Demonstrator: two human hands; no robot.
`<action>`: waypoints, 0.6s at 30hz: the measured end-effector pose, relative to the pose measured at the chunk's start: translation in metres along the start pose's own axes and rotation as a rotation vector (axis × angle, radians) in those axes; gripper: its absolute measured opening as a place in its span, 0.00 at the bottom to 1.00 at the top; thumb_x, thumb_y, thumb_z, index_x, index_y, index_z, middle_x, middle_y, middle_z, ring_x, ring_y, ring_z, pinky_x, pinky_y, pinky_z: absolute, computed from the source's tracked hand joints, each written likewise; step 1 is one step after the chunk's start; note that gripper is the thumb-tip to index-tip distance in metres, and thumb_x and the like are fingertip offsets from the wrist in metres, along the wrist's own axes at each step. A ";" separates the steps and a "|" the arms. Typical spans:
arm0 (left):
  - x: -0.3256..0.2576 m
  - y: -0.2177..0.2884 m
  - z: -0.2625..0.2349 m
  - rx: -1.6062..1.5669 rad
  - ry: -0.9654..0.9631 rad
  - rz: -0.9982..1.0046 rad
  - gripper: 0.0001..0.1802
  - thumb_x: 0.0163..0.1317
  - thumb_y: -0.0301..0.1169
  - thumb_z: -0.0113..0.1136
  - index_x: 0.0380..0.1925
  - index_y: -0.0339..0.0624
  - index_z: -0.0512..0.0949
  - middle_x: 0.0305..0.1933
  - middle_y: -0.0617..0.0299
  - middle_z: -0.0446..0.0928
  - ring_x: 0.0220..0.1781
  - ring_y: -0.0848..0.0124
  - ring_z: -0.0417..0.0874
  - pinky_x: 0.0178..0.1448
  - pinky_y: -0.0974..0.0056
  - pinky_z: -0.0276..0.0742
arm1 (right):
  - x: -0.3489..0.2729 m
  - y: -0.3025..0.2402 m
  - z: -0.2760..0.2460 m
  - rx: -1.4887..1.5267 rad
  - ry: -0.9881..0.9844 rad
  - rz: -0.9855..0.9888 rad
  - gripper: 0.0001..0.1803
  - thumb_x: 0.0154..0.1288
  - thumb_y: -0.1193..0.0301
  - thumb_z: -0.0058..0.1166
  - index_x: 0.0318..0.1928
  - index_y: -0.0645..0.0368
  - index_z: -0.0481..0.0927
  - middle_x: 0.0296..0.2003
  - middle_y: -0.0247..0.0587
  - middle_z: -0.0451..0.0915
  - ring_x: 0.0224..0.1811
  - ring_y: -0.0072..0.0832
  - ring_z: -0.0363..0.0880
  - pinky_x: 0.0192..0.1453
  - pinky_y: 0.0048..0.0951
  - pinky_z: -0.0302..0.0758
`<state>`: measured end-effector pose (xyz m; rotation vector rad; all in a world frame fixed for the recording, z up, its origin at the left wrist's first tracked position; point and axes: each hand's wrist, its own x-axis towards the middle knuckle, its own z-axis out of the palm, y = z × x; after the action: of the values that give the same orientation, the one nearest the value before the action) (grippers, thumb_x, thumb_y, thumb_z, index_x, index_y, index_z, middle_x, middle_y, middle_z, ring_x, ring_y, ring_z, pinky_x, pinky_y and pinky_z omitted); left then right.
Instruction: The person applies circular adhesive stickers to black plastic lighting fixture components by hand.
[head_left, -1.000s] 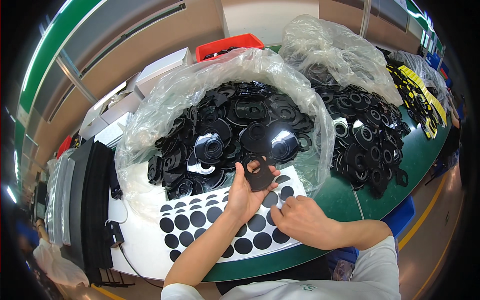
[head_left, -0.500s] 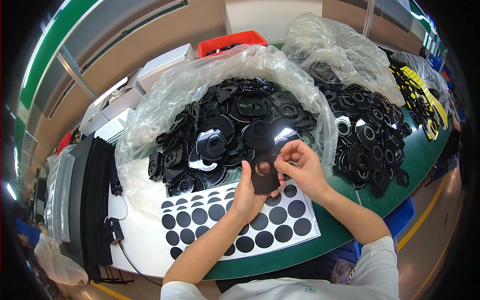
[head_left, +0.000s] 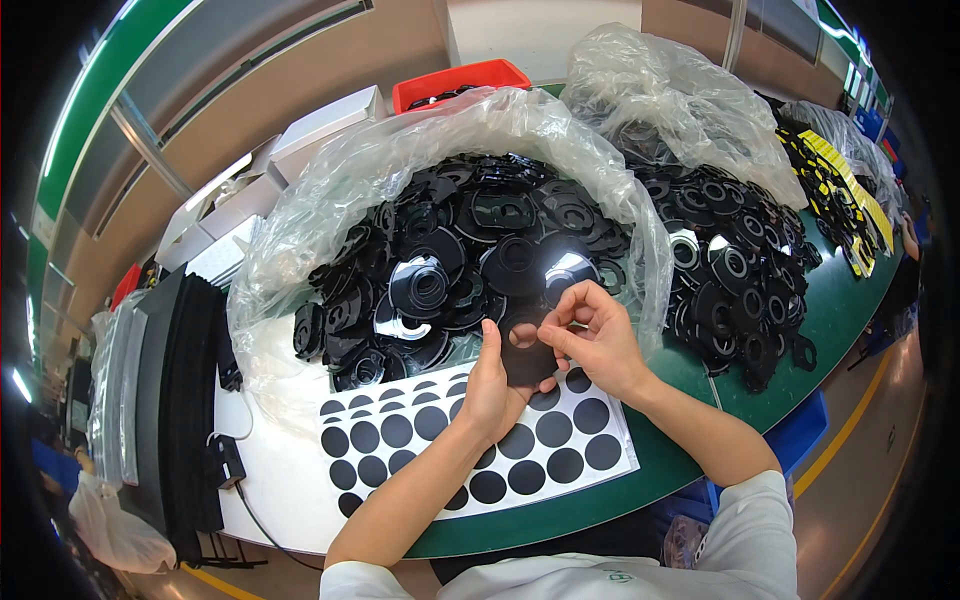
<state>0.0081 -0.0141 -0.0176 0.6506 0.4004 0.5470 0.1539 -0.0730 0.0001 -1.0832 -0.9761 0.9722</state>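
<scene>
The left hand [head_left: 492, 385] gripped a flat black plastic part [head_left: 524, 352] with a round hole; the right hand [head_left: 592, 340] pinched its right edge above the sheet of black dots [head_left: 560, 450]

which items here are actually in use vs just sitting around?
In use:
left hand and right hand, both on the black plastic part
sheet of black round stickers
open bag of black parts

Lying about:
red bin
white boxes
yellow-and-black parts
</scene>
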 end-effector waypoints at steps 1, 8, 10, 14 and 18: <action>0.000 0.000 0.000 0.000 0.000 0.000 0.29 0.70 0.59 0.23 0.42 0.47 0.66 0.44 0.58 0.72 0.42 0.62 0.78 0.37 0.64 0.68 | 0.000 0.000 0.000 -0.002 -0.002 -0.001 0.11 0.60 0.78 0.58 0.38 0.60 0.67 0.30 0.38 0.77 0.22 0.16 0.73 0.24 0.16 0.70; 0.000 0.001 0.001 -0.008 0.008 -0.010 0.29 0.71 0.59 0.23 0.41 0.47 0.66 0.43 0.57 0.72 0.42 0.62 0.78 0.37 0.64 0.68 | 0.000 -0.001 0.001 -0.007 -0.004 0.004 0.11 0.61 0.78 0.58 0.36 0.60 0.68 0.30 0.38 0.78 0.22 0.15 0.72 0.24 0.15 0.70; 0.000 0.001 0.002 -0.008 0.004 -0.011 0.30 0.71 0.59 0.23 0.41 0.47 0.66 0.43 0.57 0.72 0.42 0.62 0.78 0.37 0.64 0.68 | 0.001 -0.001 0.001 -0.022 -0.005 0.000 0.10 0.61 0.78 0.58 0.35 0.60 0.68 0.29 0.37 0.77 0.22 0.14 0.72 0.24 0.15 0.70; 0.000 0.002 0.002 -0.022 -0.013 -0.006 0.30 0.70 0.59 0.24 0.41 0.46 0.66 0.42 0.58 0.72 0.41 0.63 0.78 0.37 0.65 0.68 | 0.000 -0.002 0.001 -0.016 -0.001 0.001 0.10 0.61 0.78 0.58 0.35 0.61 0.68 0.29 0.37 0.77 0.22 0.14 0.72 0.24 0.15 0.70; 0.000 0.001 -0.001 0.020 -0.004 0.000 0.20 0.72 0.51 0.36 0.42 0.45 0.66 0.41 0.58 0.73 0.41 0.64 0.78 0.35 0.65 0.69 | -0.001 -0.004 0.002 -0.041 -0.008 -0.008 0.10 0.61 0.78 0.59 0.34 0.61 0.68 0.29 0.37 0.78 0.23 0.14 0.72 0.25 0.15 0.70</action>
<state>0.0077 -0.0131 -0.0176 0.6712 0.4028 0.5426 0.1522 -0.0744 0.0038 -1.1095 -1.0093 0.9544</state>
